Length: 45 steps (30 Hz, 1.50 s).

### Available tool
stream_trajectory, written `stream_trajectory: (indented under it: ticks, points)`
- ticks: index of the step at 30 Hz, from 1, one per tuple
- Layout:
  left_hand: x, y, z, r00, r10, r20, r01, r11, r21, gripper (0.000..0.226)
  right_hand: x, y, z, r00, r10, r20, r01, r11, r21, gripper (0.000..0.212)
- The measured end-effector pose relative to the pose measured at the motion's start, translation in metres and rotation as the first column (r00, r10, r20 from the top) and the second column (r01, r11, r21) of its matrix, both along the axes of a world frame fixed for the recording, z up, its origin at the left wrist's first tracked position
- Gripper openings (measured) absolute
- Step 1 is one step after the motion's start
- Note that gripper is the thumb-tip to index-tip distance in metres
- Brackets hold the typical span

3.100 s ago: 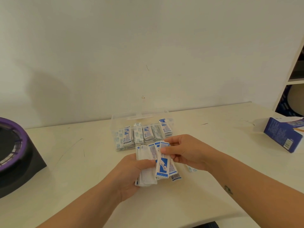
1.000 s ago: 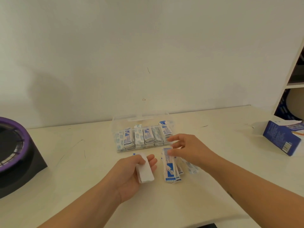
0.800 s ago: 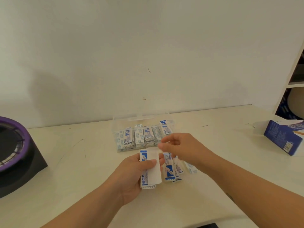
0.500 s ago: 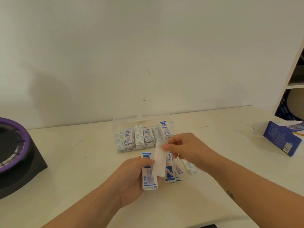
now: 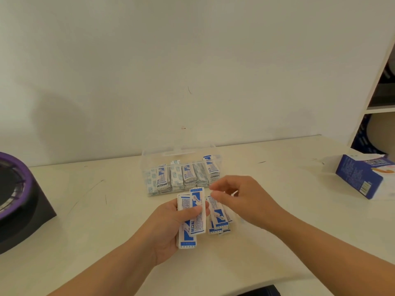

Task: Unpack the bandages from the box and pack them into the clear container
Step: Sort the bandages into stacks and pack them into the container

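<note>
My left hand [image 5: 168,227] grips a small stack of blue-and-white wrapped bandages [image 5: 193,221] with the thumb across the top one. Just to its right a loose pile of bandages [image 5: 219,218] lies on the table. My right hand [image 5: 243,199] hovers over that pile with fingers loosely bent and thumb and forefinger slightly apart, holding nothing. Behind the hands stands the clear container [image 5: 179,151], lid open, with rows of bandages [image 5: 188,176] standing inside. The blue bandage box [image 5: 361,176] lies at the far right of the table.
A black device with a purple ring [image 5: 15,199] sits at the left edge of the cream table [image 5: 85,221]. A white shelf unit [image 5: 380,107] stands at the right by the wall. A dark object [image 5: 260,292] shows at the bottom edge.
My right hand laid a bandage on the stack in my left hand, let go and drew back to the right. The stack in my left hand now shows a printed face on top.
</note>
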State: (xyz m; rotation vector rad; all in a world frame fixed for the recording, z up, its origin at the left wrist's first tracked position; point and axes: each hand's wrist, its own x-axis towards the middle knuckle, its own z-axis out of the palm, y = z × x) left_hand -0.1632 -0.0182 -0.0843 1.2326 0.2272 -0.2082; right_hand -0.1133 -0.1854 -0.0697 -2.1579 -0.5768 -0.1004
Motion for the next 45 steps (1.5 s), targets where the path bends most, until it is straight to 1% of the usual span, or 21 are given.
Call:
stream_trajectory:
  ticks: [3, 5, 8, 10, 11, 13, 15, 18, 20, 22, 24, 26, 28, 30, 32, 34, 36, 40, 41, 43, 45]
  points:
    - [-0.004, -0.005, 0.003, 0.998, -0.052, 0.021, 0.051, 0.998, 0.025, 0.019, 0.002, 0.018, 0.003, 0.956, 0.086, -0.280, -0.071, 0.996, 0.061, 0.014]
    - [-0.005, -0.004, 0.004, 0.998, -0.066, 0.005, 0.066, 0.998, 0.012, 0.021, 0.005, 0.022, 0.003, 0.946, 0.086, -0.312, -0.074, 0.996, 0.048, 0.014]
    - [-0.002, 0.003, 0.006, 0.996, -0.050, -0.076, 0.044, 0.996, -0.084, 0.022, 0.016, 0.014, 0.007, 0.957, -0.007, -0.290, 0.028, 0.997, 0.067, 0.010]
    - [0.001, 0.006, 0.006, 0.996, -0.018, -0.091, 0.005, 0.990, -0.141, 0.026, 0.023, 0.007, 0.007, 0.942, -0.045, -0.334, 0.067, 0.996, 0.055, 0.020]
    - [0.003, 0.007, 0.005, 0.997, -0.001, -0.081, -0.010, 0.991, -0.133, 0.028, 0.024, 0.005, 0.006, 0.947, -0.074, -0.314, 0.077, 0.997, -0.001, 0.027]
    - [0.005, 0.007, 0.002, 0.998, 0.017, -0.061, -0.022, 0.995, -0.096, 0.026, 0.024, 0.006, 0.001, 0.973, -0.150, -0.174, 0.133, 0.985, -0.109, 0.037]
    - [0.004, 0.007, 0.000, 0.999, 0.005, -0.042, -0.007, 0.999, -0.052, 0.021, 0.021, 0.011, 0.001, 0.983, -0.148, -0.105, 0.139, 0.987, -0.085, 0.034]
    - [0.001, 0.005, 0.000, 0.998, -0.054, -0.020, 0.055, 0.997, 0.057, 0.017, 0.012, 0.024, 0.003, 0.963, 0.018, -0.270, -0.027, 0.999, -0.032, 0.025]
    - [0.000, 0.004, 0.001, 0.998, -0.056, -0.015, 0.057, 0.996, 0.064, 0.017, 0.011, 0.029, 0.004, 0.942, 0.066, -0.328, -0.086, 0.995, -0.045, 0.022]
    - [0.000, 0.004, 0.003, 0.999, -0.038, -0.026, 0.039, 0.999, 0.034, 0.017, 0.016, 0.027, 0.006, 0.950, 0.046, -0.309, -0.063, 0.997, -0.046, 0.018]
    - [0.003, 0.006, 0.004, 0.999, -0.003, -0.052, 0.000, 0.999, -0.054, 0.022, 0.024, 0.020, 0.009, 0.953, 0.003, -0.302, -0.016, 0.999, -0.042, 0.015]
    - [0.006, 0.008, 0.003, 0.998, 0.027, -0.061, -0.034, 0.992, -0.121, 0.029, 0.028, 0.013, 0.011, 0.957, -0.032, -0.288, 0.003, 0.995, -0.101, 0.016]
    - [0.006, 0.009, 0.001, 0.998, 0.042, -0.044, -0.046, 0.996, -0.079, 0.029, 0.031, 0.011, 0.006, 0.982, -0.116, -0.148, 0.084, 0.974, -0.209, 0.029]
    - [0.006, 0.010, 0.000, 0.999, 0.031, -0.025, -0.032, 0.999, -0.030, 0.024, 0.028, 0.013, 0.004, 0.987, -0.150, -0.058, 0.137, 0.974, -0.180, 0.035]
    - [0.003, 0.010, 0.001, 1.000, -0.004, -0.014, 0.004, 1.000, 0.020, 0.020, 0.023, 0.020, 0.003, 0.987, -0.056, -0.149, 0.042, 0.994, -0.097, 0.031]
    - [0.001, 0.008, 0.003, 0.999, -0.036, -0.007, 0.036, 0.998, 0.046, 0.018, 0.017, 0.028, 0.003, 0.964, 0.052, -0.262, -0.076, 0.994, -0.081, 0.025]
    - [0.000, 0.006, 0.005, 0.999, -0.049, -0.009, 0.049, 0.999, 0.024, 0.017, 0.017, 0.030, 0.005, 0.953, 0.087, -0.291, -0.114, 0.990, -0.078, 0.016]
    - [0.004, 0.009, 0.005, 0.999, -0.012, -0.035, 0.008, 0.994, -0.105, 0.025, 0.030, 0.015, 0.011, 0.958, -0.005, -0.287, -0.018, 0.997, -0.077, 0.014]
    - [0.006, 0.010, 0.003, 0.999, 0.002, -0.034, -0.006, 0.994, -0.106, 0.027, 0.032, 0.012, 0.012, 0.965, -0.033, -0.261, 0.003, 0.993, -0.115, 0.019]
    - [0.007, 0.011, 0.001, 1.000, 0.007, -0.025, -0.009, 0.998, -0.054, 0.026, 0.032, 0.010, 0.009, 0.985, -0.113, -0.131, 0.087, 0.978, -0.189, 0.033]
    - [0.006, 0.010, -0.001, 1.000, -0.020, -0.007, 0.020, 1.000, 0.002, 0.022, 0.027, 0.015, 0.009, 0.991, -0.101, -0.089, 0.087, 0.985, -0.151, 0.039]
